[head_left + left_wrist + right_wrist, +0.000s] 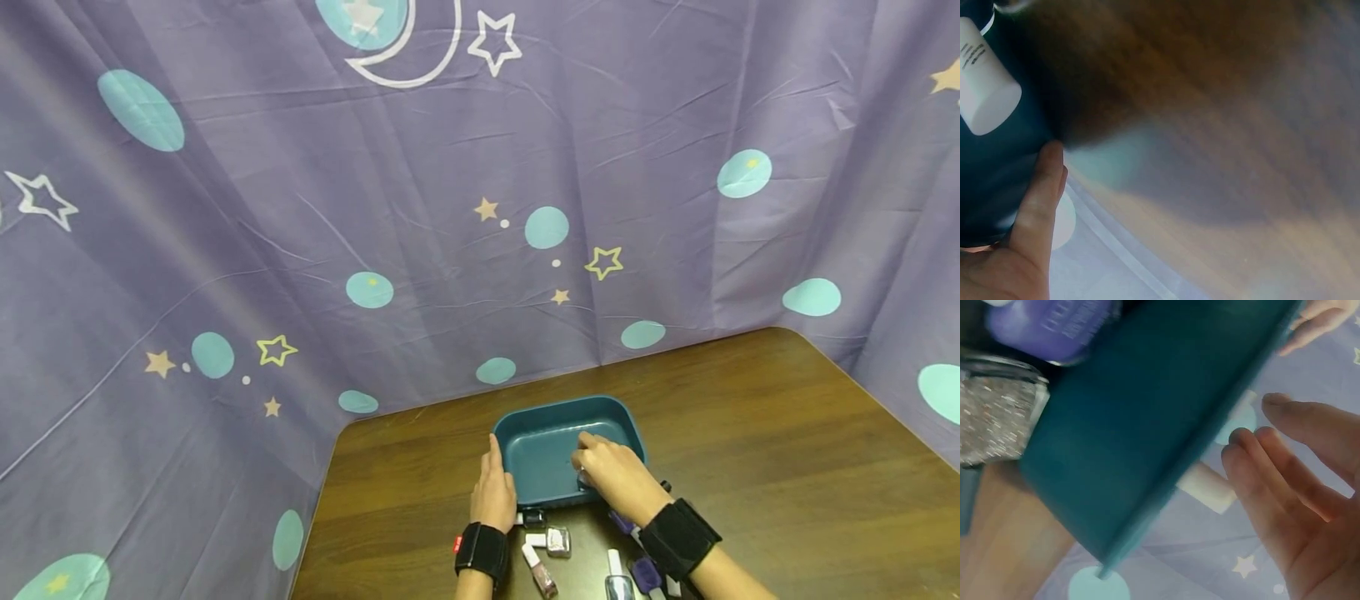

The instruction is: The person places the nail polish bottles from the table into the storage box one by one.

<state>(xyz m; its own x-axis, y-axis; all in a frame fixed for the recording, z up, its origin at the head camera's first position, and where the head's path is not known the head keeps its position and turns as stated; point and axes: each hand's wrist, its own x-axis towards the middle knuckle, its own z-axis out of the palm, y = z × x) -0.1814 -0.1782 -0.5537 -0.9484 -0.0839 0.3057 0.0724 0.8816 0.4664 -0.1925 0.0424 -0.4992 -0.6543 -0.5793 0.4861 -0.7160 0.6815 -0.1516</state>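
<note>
A teal tray [536, 467] sits on the wooden table. My left hand [492, 492] lies against its left wall, fingers straight; in the left wrist view a finger [1038, 206] touches the tray's side. Over the tray's front right part is my right hand [617, 473]. In the right wrist view its thumb and fingers [1260, 481] are apart, with nothing visible between them. Beside those fingertips, a pale cap [1207, 487] shows past the tray's rim. A small dark nail polish bottle [583, 481] is partly visible under the right hand in the tray.
Several nail polish bottles lie before the tray: a dark one [534, 518], a glittery one [558, 542], a pinkish one [542, 577], a clear-looking one [618, 583] and a purple one [645, 575]. A purple patterned curtain [450, 167] hangs behind the table [750, 467].
</note>
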